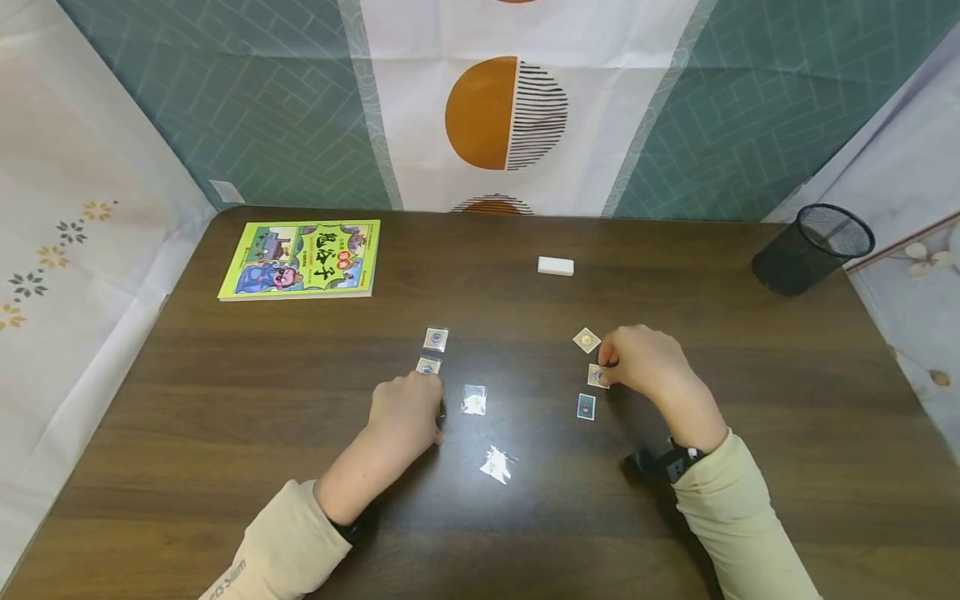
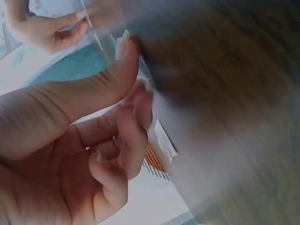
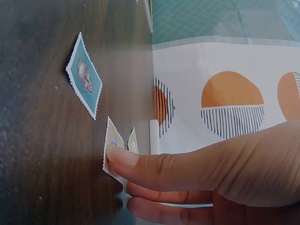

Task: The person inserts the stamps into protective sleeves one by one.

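Observation:
My right hand (image 1: pixel 648 358) pinches a cream postage stamp (image 3: pixel 113 140), its thumb lying across the stamp's face in the right wrist view. A teal stamp (image 1: pixel 586 407) with an animal picture lies nearer me, and another cream stamp (image 1: pixel 587 340) lies just beyond. My left hand (image 1: pixel 405 408) is low at the table, knuckles overlapping the near edge of a stamp in a clear sleeve (image 1: pixel 428 366); its fingers are loosely bent in the left wrist view. Beyond that is a second sleeved stamp (image 1: pixel 436 339). Two shiny clear sleeves, one upper (image 1: pixel 474 400) and one lower (image 1: pixel 496 464), lie between the hands.
A green-covered book (image 1: pixel 303 260) lies at the back left of the brown wooden table (image 1: pixel 247 400). Toward the back middle is a small white block (image 1: pixel 555 266). A black mesh pen cup (image 1: pixel 810 250) stands at the back right. Cloth hangs behind the table.

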Demonstrator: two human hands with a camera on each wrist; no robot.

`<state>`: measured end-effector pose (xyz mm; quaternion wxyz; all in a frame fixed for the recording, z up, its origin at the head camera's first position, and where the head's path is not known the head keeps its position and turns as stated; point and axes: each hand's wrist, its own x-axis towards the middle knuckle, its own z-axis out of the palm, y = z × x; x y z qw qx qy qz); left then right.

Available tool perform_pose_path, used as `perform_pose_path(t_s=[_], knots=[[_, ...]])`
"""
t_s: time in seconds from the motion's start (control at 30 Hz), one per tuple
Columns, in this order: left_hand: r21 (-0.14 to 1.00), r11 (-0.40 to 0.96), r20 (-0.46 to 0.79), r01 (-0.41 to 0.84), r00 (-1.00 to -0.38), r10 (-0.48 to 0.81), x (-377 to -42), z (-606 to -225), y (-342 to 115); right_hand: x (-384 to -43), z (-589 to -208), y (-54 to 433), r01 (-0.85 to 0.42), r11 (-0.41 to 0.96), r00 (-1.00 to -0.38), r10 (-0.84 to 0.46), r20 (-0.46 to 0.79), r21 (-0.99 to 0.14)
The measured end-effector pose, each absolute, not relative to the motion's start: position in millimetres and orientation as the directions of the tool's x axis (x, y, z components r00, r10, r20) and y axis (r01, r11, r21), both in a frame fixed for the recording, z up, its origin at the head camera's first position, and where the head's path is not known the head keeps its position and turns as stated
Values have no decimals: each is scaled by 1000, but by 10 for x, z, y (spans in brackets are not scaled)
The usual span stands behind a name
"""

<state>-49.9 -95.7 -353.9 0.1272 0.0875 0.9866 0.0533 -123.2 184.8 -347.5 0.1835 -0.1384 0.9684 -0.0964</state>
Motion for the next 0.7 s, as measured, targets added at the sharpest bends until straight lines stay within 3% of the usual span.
perform_pose_path(t_s=[0.33,0.43,0.6,0.7], knots=[[280,946,-298,164,-922,248,-535,-3558,-1072,-1261,-3481,1876,-229,927,-871,-331,-364,-295],[374,911,-238,173,-932,275,-533,-3512,-1092,-1281,-3491,1906,-279,901,-850,-393,-350,-333],[621,764,-96,177,-950,298,-568,-3427,-1063,-1314,-3477,2049,-376,817,-814,-516,-265,-436],[701,695,-62,159,-957,282,-604,-3409,-1038,-1316,-3425,2135,-386,776,-814,-541,-211,-499]])
